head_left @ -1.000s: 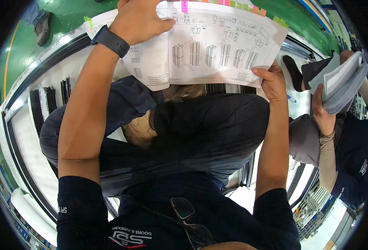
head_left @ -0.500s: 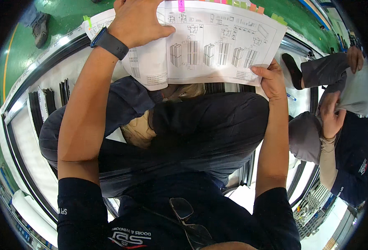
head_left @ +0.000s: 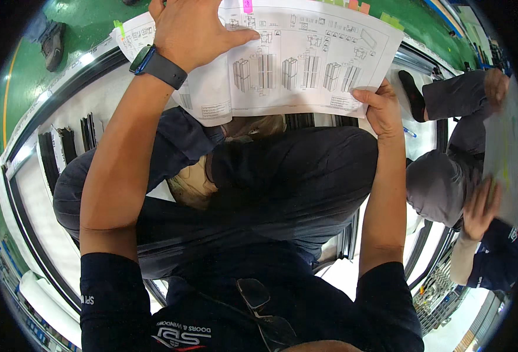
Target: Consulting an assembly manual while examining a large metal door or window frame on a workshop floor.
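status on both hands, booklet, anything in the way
Left hand over open booklet. Right hand pinching lower right corner. Left page partly hidden by left hand.

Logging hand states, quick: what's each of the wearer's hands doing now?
Left hand: over the booklet, thumb stretched out; fingertips out of view, so grip can't be told.
Right hand: closed on the booklet's lower right corner, thumb on top.

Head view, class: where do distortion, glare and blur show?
In the head view, the long frame bends near the picture's rim; same view, white glare spots the green floor at upper left; same view, the co-worker's paper at right looks smeared, while the booklet looks fairly crisp.
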A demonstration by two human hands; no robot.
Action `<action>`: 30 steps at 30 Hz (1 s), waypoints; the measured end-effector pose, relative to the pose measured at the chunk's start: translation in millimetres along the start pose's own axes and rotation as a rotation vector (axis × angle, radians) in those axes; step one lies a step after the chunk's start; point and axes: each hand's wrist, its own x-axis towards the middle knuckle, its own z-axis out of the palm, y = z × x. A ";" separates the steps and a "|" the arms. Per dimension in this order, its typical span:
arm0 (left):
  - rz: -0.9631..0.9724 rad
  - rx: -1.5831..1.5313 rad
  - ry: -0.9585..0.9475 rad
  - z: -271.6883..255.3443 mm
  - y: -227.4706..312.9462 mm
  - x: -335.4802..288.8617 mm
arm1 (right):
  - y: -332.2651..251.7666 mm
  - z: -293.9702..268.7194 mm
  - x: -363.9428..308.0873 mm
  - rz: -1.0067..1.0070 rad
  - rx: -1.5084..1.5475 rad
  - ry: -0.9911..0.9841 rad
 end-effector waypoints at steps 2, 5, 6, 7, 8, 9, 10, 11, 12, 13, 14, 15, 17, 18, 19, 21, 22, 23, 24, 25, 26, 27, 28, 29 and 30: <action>-0.012 0.009 -0.011 0.6 1.2 1.6 | -0.6 -0.3 -1.4 0.003 -0.006 0.006; -0.069 0.021 -0.077 -5.1 6.0 4.4 | -2.1 1.6 -2.4 0.007 -0.017 0.017; -0.068 0.022 -0.076 -4.4 3.7 3.7 | -2.7 2.4 -2.7 0.007 -0.023 0.025; -0.039 0.001 -0.057 -2.4 -0.3 2.5 | -3.4 3.4 -2.8 0.005 -0.023 0.025; -0.009 -0.022 -0.040 -2.2 -0.9 2.3 | -3.4 4.0 -3.5 -0.002 -0.006 0.017; -0.008 -0.023 -0.040 -2.5 -0.5 2.7 | -3.4 4.0 -4.1 -0.008 0.010 0.009; -0.020 -0.020 -0.067 -3.7 0.3 3.5 | -3.3 3.1 -4.4 -0.009 0.010 0.011; -0.032 -0.014 -0.094 -5.7 1.0 3.8 | -3.0 2.6 -4.2 0.003 0.011 0.009; -0.032 -0.013 -0.094 -4.8 -0.4 3.0 | -2.8 2.5 -4.2 0.016 0.011 0.008; -0.009 -0.028 -0.071 -2.8 -3.0 1.8 | -2.5 2.9 -4.3 0.015 0.012 0.007; 0.015 -0.045 -0.048 -2.1 -4.0 1.2 | -2.6 3.5 -4.7 0.007 0.007 0.015; 0.015 -0.045 -0.048 -2.1 -4.0 0.9 | -2.7 4.0 -5.1 -0.002 0.002 0.023; 0.013 -0.032 -0.048 -2.6 -3.0 0.8 | -3.0 4.3 -5.6 -0.004 0.005 0.021; 0.014 -0.033 -0.047 -2.5 -2.3 0.9 | -3.3 4.2 -5.9 -0.006 0.009 0.018; 0.005 -0.027 -0.052 -2.4 -1.7 0.9 | -3.0 4.0 -6.0 -0.006 0.007 0.019; -0.004 -0.017 -0.057 -2.9 -1.8 0.6 | -1.1 4.1 -5.3 -0.017 0.003 0.034; 0.003 -0.018 -0.052 -2.9 -2.4 0.3 | -1.2 4.2 -5.1 -0.017 0.004 0.033; 0.010 -0.021 -0.048 -2.4 -2.5 0.2 | -1.6 3.9 -5.5 -0.010 0.007 0.027; 0.011 -0.022 -0.047 -2.0 -2.3 0.3 | -2.0 3.6 -5.9 -0.003 0.011 0.021; 0.010 -0.014 -0.046 -1.8 -2.0 0.5 | -2.0 3.4 -6.0 -0.004 0.010 0.022; 0.008 -0.005 -0.044 -1.6 -1.6 0.5 | -1.6 3.3 -5.9 -0.009 0.004 0.026; 0.008 -0.005 -0.044 -2.1 -0.9 1.0 | -1.4 3.2 -6.0 -0.015 -0.002 0.030; -0.005 -0.007 -0.061 -3.1 0.2 1.9 | -1.7 3.3 -6.4 -0.016 -0.002 0.030; -0.019 -0.008 -0.078 -3.8 0.3 1.9 | -1.9 4.1 -6.5 -0.012 -0.002 0.029; -0.020 -0.008 -0.078 -3.2 -0.5 1.5 | -1.9 4.6 -6.3 -0.009 -0.002 0.028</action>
